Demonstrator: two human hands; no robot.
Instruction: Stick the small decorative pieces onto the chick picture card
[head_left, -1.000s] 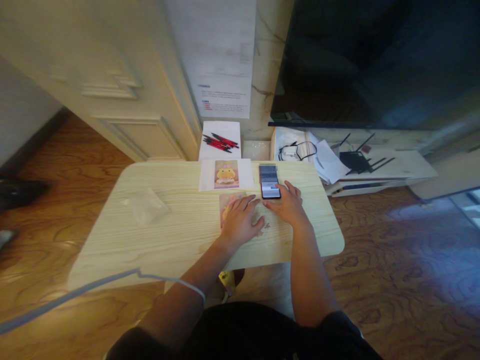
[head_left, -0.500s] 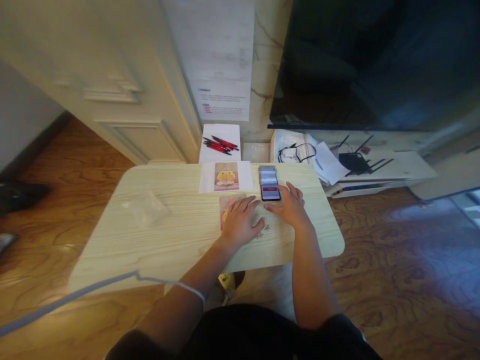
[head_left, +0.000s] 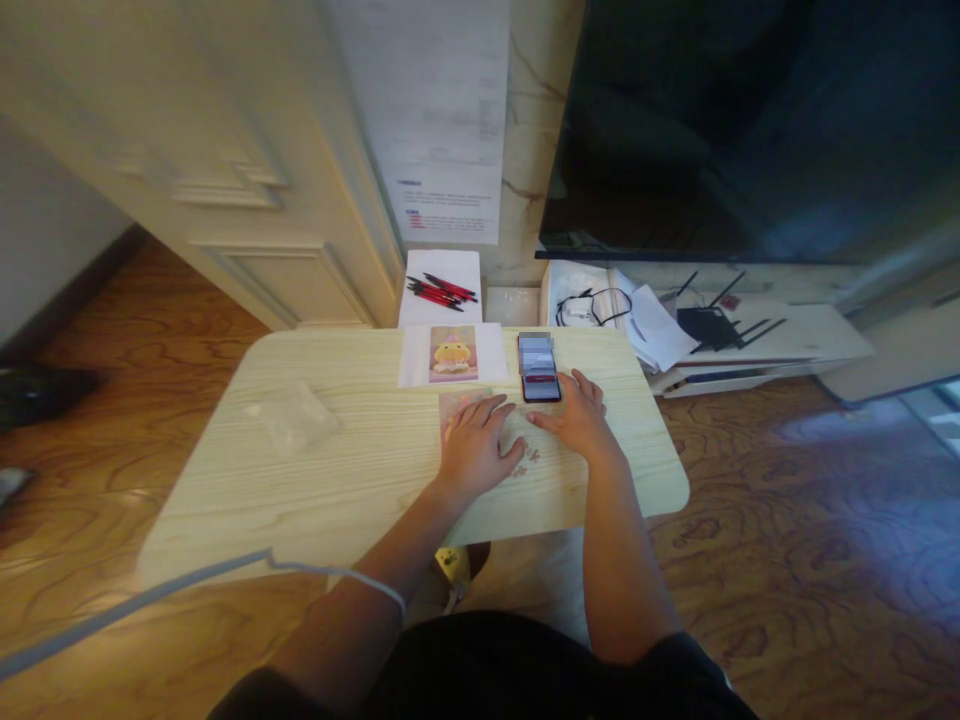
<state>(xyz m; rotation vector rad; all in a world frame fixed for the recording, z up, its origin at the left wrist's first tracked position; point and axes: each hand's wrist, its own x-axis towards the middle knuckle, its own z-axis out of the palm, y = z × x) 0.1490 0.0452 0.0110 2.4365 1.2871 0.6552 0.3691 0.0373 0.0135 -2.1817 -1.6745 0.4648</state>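
My left hand (head_left: 480, 447) lies spread over a pink picture puzzle (head_left: 448, 408), covering most of it. Its fingers are apart and hold nothing that shows. Beside its thumb, a few small loose puzzle pieces (head_left: 525, 460) lie on the table. My right hand (head_left: 581, 415) rests just right of a smartphone (head_left: 541, 385) with a lit screen, thumb and fingers apart, index finger close to the phone's lower right edge. Behind the left hand, a printed picture of a yellow chick-like figure (head_left: 453, 355) lies on a white sheet (head_left: 491, 352).
A crumpled clear plastic bag (head_left: 296, 420) lies on the left of the wooden table (head_left: 360, 480). Red pens (head_left: 442, 291) sit on white paper behind it. A white box with a cable (head_left: 592, 300), a black router (head_left: 709, 327) and a large TV (head_left: 735, 130) stand at the right rear.
Both hands have barely moved; the left has shifted slightly left. Phone, picture and puzzle pieces stay in place.
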